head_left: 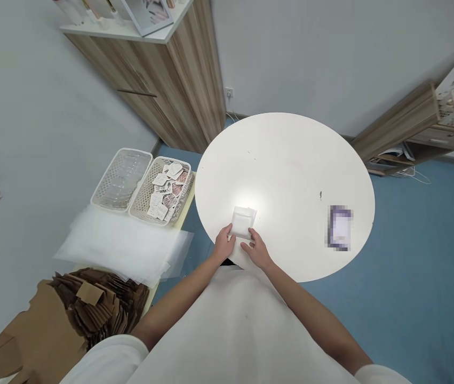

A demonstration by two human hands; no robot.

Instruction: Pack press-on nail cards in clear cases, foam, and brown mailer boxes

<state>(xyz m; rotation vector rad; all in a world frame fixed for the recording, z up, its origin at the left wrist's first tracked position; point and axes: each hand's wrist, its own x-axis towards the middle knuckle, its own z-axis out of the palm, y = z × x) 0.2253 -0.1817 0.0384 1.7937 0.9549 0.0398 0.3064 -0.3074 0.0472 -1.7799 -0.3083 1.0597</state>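
Observation:
A small, squarish white wrapped packet [243, 220] rests near the front edge of the round white table [283, 154]. Its wrapping looks thin and translucent, with a looser edge at the upper right; what is inside cannot be seen. My left hand [224, 242] pinches the packet's lower left corner, thumb and fingers close to its edge. At the lower right corner, my right hand [257, 248] grips it with the index finger on the edge and the thumb bent below.
Left of the table, a side surface holds a basket of clear plastic pieces [121, 178], a basket of printed cards [166, 194], white translucent sheets [118, 242] and folded brown cardboard [102, 304]. A pixelated object [339, 228] lies on the table's right. Wooden cabinets [186, 74] stand behind.

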